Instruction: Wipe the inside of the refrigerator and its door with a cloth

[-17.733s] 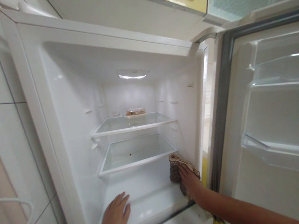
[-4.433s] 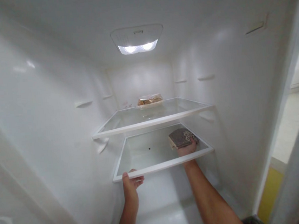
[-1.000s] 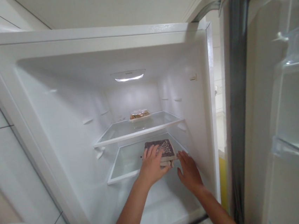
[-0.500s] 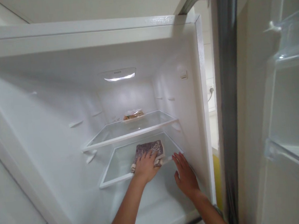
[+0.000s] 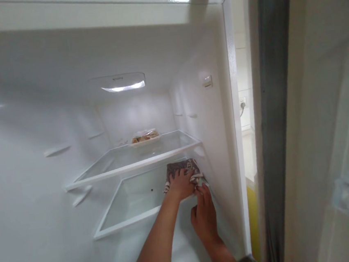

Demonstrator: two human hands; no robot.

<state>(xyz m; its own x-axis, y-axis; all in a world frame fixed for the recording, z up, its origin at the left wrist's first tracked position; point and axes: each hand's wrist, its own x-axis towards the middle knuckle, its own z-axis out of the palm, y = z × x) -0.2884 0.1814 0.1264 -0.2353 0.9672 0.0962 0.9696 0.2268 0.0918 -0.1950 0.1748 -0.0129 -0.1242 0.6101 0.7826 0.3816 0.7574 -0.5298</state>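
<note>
A folded brown patterned cloth (image 5: 184, 166) lies at the right end of the lower glass shelf (image 5: 126, 225) inside an open white fridge. My left hand (image 5: 181, 184) rests on top of the cloth with its fingers curled into the fabric. My right hand (image 5: 204, 213) is just below and to the right. Its fingers are stretched upward and the tips touch the cloth's front edge at the shelf rim. Both forearms reach in from the bottom of the view.
Above is the upper glass shelf (image 5: 134, 166) with a wrapped food package (image 5: 144, 136) at its back. The fridge light (image 5: 123, 85) is on in the ceiling. The fridge's right wall (image 5: 215, 135) is close beside my hands. The open door (image 5: 332, 140) stands at the right.
My view has shifted right and closer. The cloth under my left hand has slid toward the shelf's right end, and my right hand has come up from beside the shelf to the cloth's front edge.
</note>
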